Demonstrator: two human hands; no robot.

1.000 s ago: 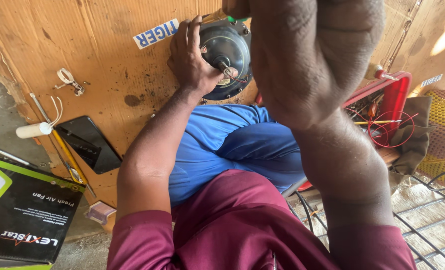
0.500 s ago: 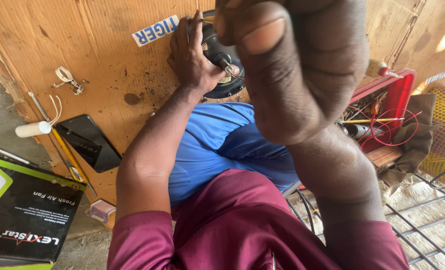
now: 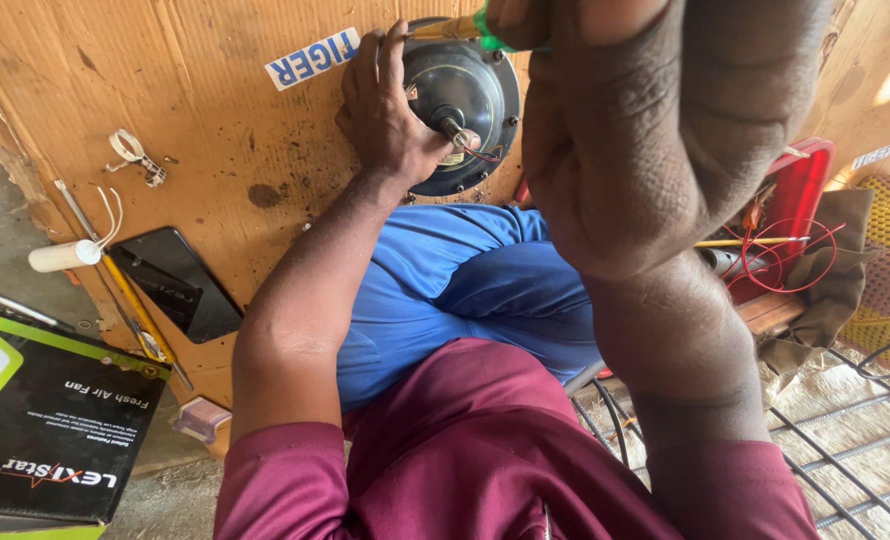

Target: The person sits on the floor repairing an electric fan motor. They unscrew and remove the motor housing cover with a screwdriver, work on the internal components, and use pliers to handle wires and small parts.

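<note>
A sheet of stained brown cardboard (image 3: 215,130) covers the floor and serves as the work surface, with bare concrete showing at its left edge. On the cardboard, near the top of the view, sits a dark round fan motor (image 3: 462,100) with a short shaft and thin red wires at its centre. The left hand (image 3: 390,115) lies against the motor's left side, fingers spread over the housing and thumb near the shaft, steadying it. The right hand (image 3: 645,120) is raised close to the camera and closed in a fist around a green-handled screwdriver (image 3: 465,25), whose yellow shank points toward the top of the motor. To the left lie a black phone (image 3: 177,283), a yellow-handled tool (image 3: 135,310) and a white plastic cylinder (image 3: 63,256). A black and green box (image 3: 45,430) stands at the lower left. At the right are a red tray (image 3: 800,220) of tools and a wire grille (image 3: 845,450).
</note>
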